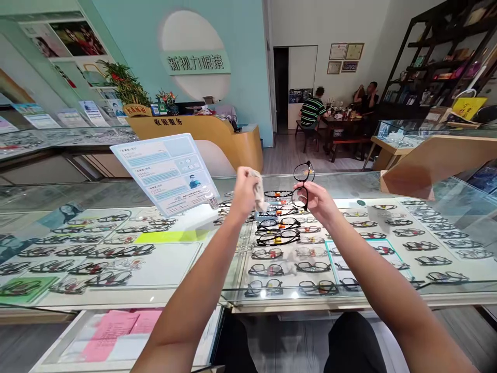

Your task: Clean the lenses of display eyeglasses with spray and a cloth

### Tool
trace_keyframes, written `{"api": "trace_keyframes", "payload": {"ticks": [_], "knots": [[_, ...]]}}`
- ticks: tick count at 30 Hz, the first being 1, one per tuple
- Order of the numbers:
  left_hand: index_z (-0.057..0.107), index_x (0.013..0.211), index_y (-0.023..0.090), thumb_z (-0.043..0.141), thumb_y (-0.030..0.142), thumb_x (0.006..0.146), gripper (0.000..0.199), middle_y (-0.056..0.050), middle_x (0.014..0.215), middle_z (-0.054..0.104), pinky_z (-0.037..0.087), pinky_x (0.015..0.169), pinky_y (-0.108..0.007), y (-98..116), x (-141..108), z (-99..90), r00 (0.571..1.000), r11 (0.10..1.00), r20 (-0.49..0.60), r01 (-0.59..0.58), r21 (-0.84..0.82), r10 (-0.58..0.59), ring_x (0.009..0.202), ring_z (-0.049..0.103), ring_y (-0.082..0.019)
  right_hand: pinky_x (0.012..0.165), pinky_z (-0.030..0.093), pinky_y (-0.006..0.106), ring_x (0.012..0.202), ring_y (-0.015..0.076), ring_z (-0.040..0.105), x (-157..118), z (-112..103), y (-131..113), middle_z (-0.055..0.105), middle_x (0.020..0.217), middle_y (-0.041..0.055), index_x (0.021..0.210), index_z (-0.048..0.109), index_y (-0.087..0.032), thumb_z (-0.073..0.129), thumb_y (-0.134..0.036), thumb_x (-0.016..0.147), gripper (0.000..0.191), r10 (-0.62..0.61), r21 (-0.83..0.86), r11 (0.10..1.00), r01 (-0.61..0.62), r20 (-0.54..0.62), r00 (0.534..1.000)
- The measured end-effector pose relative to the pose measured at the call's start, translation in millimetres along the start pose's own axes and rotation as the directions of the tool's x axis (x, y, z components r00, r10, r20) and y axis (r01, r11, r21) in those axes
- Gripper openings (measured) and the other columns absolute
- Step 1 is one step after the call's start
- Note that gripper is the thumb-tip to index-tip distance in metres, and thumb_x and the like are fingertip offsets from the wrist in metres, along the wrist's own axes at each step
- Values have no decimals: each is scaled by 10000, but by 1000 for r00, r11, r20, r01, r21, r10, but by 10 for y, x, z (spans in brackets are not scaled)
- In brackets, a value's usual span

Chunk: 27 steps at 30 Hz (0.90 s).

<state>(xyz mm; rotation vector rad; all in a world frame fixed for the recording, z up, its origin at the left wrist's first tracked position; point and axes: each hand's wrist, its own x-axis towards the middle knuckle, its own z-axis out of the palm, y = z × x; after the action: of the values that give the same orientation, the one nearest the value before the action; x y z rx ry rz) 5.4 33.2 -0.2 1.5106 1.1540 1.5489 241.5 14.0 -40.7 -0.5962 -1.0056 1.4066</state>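
My left hand [245,192] is closed on a crumpled pale cloth [257,190] above the glass display counter. To its right, my right hand [316,199] pinches a pair of dark-framed eyeglasses [301,197] by the frame, held upright on end with one lens above the other. A gap separates the cloth from the eyeglasses. Below both hands, black eyeglasses [278,224] with orange tags sit in a column, seemingly on top of the counter glass. Rows of further frames [420,246] fill the case to the right.
A tilted information board [166,173] stands on the counter at left. Beneath, an open drawer [128,342] holds pink papers [112,331]. A wooden panel [438,163] leans at right. Farther back are a cashier desk [240,145] and two people seated at a table [344,122].
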Motion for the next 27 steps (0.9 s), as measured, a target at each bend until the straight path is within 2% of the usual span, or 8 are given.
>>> {"api": "trace_keyframes", "payload": {"ticks": [2,4,7,10,15,19,24,27], "knots": [[530,970,213,668,312,878,194,7,839,580,441,682,-260,-50,-75,200,991,983,107,102,-153,-86,742,552,-146,766,514,252,871,137,653,-2,6,-20,802,1052,39,885,834,-222,904,-437,774,252,-4,20,1000,4,4,1000],[580,971,203,791,389,803,329,10,845,627,469,691,-260,-122,-148,331,970,940,198,197,-278,-145,732,588,-145,791,527,262,909,151,673,-11,18,-45,803,1047,46,877,834,-217,912,-445,757,270,-7,43,999,7,9,1000],[642,981,173,958,507,661,561,-5,857,691,497,710,-265,-225,-232,408,935,867,289,310,-389,-205,728,628,-146,836,543,276,945,164,683,-27,41,-69,806,1062,53,880,841,-215,919,-460,739,294,-11,64,998,10,17,1000],[660,940,153,1014,559,600,637,-4,827,701,500,700,-250,-275,-272,412,921,818,318,357,-451,-227,712,627,-131,844,540,266,960,162,673,-33,57,-53,807,1074,60,888,855,-207,928,-462,727,310,-9,42,999,7,39,999],[665,979,161,1012,593,622,659,1,845,715,515,713,-242,-289,-297,423,900,737,345,421,-529,-266,744,644,-136,864,524,275,1031,190,667,-26,57,19,808,1081,75,868,859,-215,943,-485,705,326,8,-9,1000,-7,53,999],[675,1067,155,990,572,690,644,-40,955,756,538,771,-266,-299,-331,443,880,713,403,451,-537,-253,835,693,-169,880,508,289,1029,193,657,-33,58,55,800,1091,57,864,851,-236,918,-495,762,286,7,-56,998,-2,92,996],[682,1162,157,1006,460,713,632,-37,963,763,544,782,-264,-261,-399,452,860,712,459,465,-526,-222,820,698,-153,853,491,287,927,171,635,-33,69,93,785,1068,36,914,838,-247,899,-484,804,268,5,-74,997,3,97,995],[690,1212,165,1024,397,692,661,-28,930,768,549,765,-260,-236,-440,463,847,725,488,470,-504,-210,776,696,-143,758,472,277,828,156,604,-38,89,116,763,977,27,957,831,-237,916,-504,778,332,32,-67,997,-27,72,997]]}}
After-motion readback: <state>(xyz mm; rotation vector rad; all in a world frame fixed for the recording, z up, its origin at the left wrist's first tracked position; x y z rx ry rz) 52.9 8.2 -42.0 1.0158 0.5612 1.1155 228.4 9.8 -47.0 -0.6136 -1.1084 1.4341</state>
